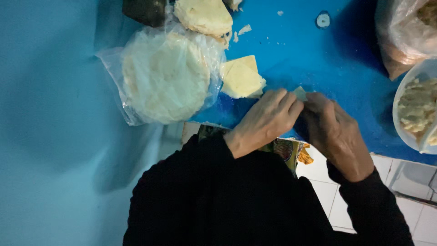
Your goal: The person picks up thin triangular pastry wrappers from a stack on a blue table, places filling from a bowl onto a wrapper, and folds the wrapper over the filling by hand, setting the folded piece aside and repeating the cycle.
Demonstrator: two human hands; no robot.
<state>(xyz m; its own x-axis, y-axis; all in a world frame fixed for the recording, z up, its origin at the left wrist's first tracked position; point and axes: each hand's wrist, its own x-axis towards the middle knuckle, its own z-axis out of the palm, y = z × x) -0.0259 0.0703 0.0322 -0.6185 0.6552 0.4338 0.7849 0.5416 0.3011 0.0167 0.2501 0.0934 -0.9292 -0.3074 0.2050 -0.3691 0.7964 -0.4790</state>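
1. Blue tabletop [318, 59] is carrying everything; both hands are meeting near its front edge.
2. Left hand [266, 120] is lying palm down with fingers curled, its fingertips pinching a small pale cheese piece [300, 93].
3. Right hand [334, 132] is closing on the same piece from the other side, so both grips are gripping it just above the tabletop.
4. Beside the left hand, a pale yellow cheese block [241, 78] is lying flat, touching a clear bag [166, 77] that is holding a round white disc.
5. Behind the bag, another pale chunk [205, 16] is sitting next to a dark object [144, 10], with crumbs [243, 29] scattered nearby.
6. At the right edge, a bowl [412, 136] is holding lumpy pale dough, and a second clear bag [403, 32] is resting behind it.
7. Black sleeves [218, 196] are covering both arms.
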